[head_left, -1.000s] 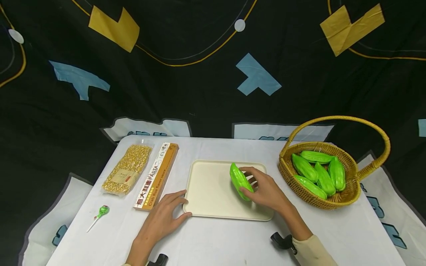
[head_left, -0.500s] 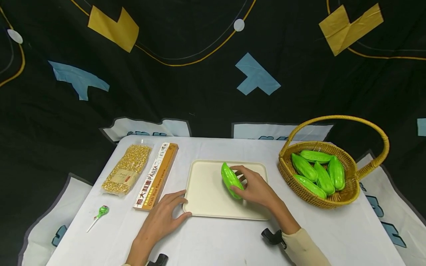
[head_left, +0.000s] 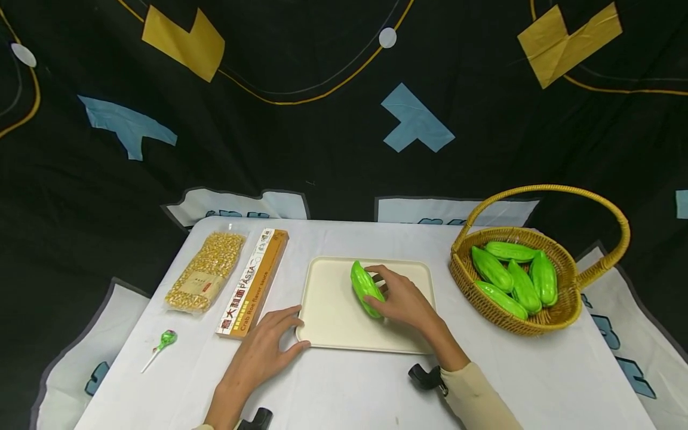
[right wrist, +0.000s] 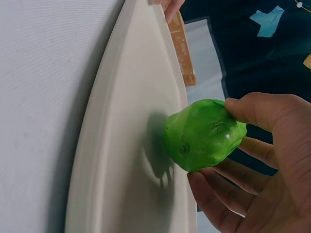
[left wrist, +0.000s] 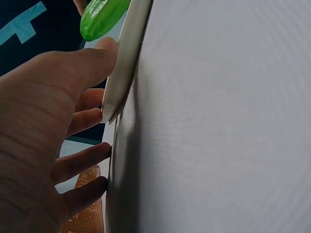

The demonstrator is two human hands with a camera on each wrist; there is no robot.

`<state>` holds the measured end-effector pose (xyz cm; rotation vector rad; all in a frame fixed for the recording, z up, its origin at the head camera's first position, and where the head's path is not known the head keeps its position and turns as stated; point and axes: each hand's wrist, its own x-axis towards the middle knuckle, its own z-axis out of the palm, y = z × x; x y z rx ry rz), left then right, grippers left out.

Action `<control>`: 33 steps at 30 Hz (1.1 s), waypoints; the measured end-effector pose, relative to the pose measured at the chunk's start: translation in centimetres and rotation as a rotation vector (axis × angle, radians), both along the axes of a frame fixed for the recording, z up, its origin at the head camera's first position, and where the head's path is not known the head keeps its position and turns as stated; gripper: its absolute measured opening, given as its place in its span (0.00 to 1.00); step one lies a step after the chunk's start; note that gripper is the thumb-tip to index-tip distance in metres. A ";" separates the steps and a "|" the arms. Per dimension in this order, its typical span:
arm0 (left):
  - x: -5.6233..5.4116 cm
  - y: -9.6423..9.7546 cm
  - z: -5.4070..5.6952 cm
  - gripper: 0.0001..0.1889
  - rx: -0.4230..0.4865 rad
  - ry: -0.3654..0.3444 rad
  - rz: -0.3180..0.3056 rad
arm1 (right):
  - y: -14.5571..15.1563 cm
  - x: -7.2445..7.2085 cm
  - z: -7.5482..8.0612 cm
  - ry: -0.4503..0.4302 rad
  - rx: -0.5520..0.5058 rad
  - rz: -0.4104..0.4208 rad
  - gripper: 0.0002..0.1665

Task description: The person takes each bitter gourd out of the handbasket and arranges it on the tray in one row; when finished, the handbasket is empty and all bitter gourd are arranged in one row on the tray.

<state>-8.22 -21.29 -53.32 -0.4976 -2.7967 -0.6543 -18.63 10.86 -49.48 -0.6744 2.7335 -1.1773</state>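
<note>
A glossy green bitter melon [head_left: 363, 288] with a ridged skin hangs tilted over the cream rectangular tray [head_left: 333, 327]. My right hand [head_left: 402, 298] pinches it from the right between thumb and fingers. In the right wrist view the blunt end of the bitter melon [right wrist: 201, 133] faces the camera, and its shadow falls on the tray [right wrist: 141, 87] below. My left hand [head_left: 263, 346] rests at the tray's near left corner, fingers loosely spread. Its thumb and some fingertips touch the rim in the left wrist view, where the hand [left wrist: 53, 107] fills the left side.
A wicker basket [head_left: 466, 297] with a tall handle stands to the right, holding several more bitter melons [head_left: 524, 286]. Left of the tray lie a pasta box [head_left: 255, 283], a bag of corn kernels [head_left: 212, 263] and a green-wrapped lollipop [head_left: 166, 339]. A dark printed cloth [head_left: 322, 155] hangs behind.
My right hand has carried the bitter melon leftward over the tray, from its right half to near the middle. The left hand has stayed at the tray corner.
</note>
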 end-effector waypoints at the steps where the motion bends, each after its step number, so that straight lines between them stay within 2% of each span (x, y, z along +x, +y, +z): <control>1: 0.0 0.0 0.0 0.21 0.001 0.000 -0.002 | -0.2 -0.1 0.0 -0.003 0.004 -0.002 0.36; 9: -0.2 -0.2 -0.1 0.21 0.007 0.015 -0.011 | -1.9 -0.6 0.0 -0.058 -0.015 -0.019 0.37; 16: -0.2 -0.2 -0.2 0.21 0.008 -0.001 -0.006 | -3.6 -1.1 -0.3 -0.074 -0.040 -0.009 0.37; 33: -0.1 -0.1 -0.1 0.21 0.013 -0.018 -0.005 | -7.1 -1.7 -1.8 0.015 -0.119 0.008 0.38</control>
